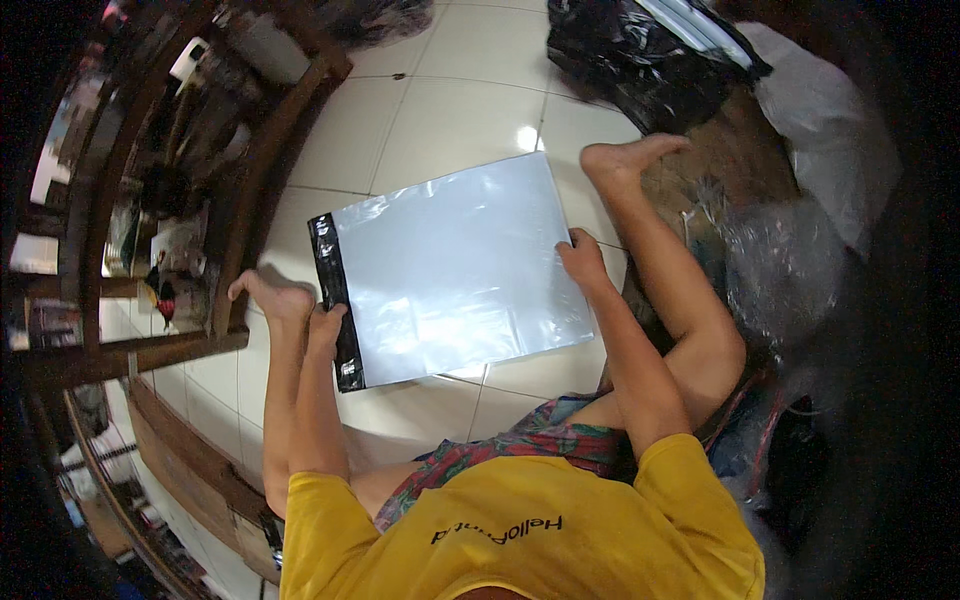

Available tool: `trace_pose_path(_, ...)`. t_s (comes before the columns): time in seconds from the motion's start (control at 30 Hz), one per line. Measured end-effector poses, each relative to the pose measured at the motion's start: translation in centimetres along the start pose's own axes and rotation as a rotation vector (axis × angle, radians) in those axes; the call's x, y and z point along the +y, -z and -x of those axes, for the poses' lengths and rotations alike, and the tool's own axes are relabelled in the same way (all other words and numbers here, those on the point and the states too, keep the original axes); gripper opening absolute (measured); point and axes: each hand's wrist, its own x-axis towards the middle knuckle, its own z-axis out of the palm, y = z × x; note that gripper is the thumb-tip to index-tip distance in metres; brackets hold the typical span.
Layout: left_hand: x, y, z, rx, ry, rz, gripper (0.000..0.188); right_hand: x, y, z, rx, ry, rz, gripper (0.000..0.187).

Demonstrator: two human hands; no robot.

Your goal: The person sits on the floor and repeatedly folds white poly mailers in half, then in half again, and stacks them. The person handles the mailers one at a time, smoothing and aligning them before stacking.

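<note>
A large white plastic mailing bag point(455, 265) is spread flat between my legs, just over the tiled floor. Along its left side runs a glossy black strip point(335, 300). My left hand point(326, 328) is closed on that black edge, near its lower part. My right hand point(582, 258) pinches the bag's right edge, thumb on top, a bit above the middle. The fingers under the bag are hidden on both sides. Whether the bag rests on the tiles or hangs slightly above them, I cannot tell.
Wooden shelving point(270, 150) with assorted items stands on the left. A black plastic bundle point(640, 70) holding whitish sheets lies at the back right. Clear plastic wrap point(780, 260) and a white sack point(820, 110) sit right of my leg. Pale tiles point(450, 110) cover the floor.
</note>
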Motion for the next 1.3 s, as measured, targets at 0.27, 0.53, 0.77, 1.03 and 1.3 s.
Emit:
trace_pose_path(0.27, -2.0, 2.9, -2.4, 0.125, -0.130, -0.216, 0.053, -2.7, 1.4, 1.2, -0.032, -0.014, -0.054, 0.037)
trace_pose_path(0.53, -7.3, 1.5, 6.8, -0.119, 0.006, -1.266, 0.042, -0.5, 1.7, -0.5, -0.120, -0.072, -0.110, 0.035)
trace_pose_path(0.77, -7.2, 1.6, 6.9, -0.051, 0.057, -1.370, 0.042, -2.3, 1.8, -0.1, -0.165, -0.141, -0.162, 0.021)
trace_pose_path(1.03, -7.2, 1.0, 5.0, -0.022, -0.036, -1.489, 0.045, -1.5, 1.6, 1.8, -0.219, -0.180, -0.247, 0.016)
trace_pose_path(1.3, -6.6, -0.5, 4.2, -0.045, 0.039, -1.517, 0.050, 0.3, 1.4, 0.3, -0.260, -0.171, -0.280, 0.026)
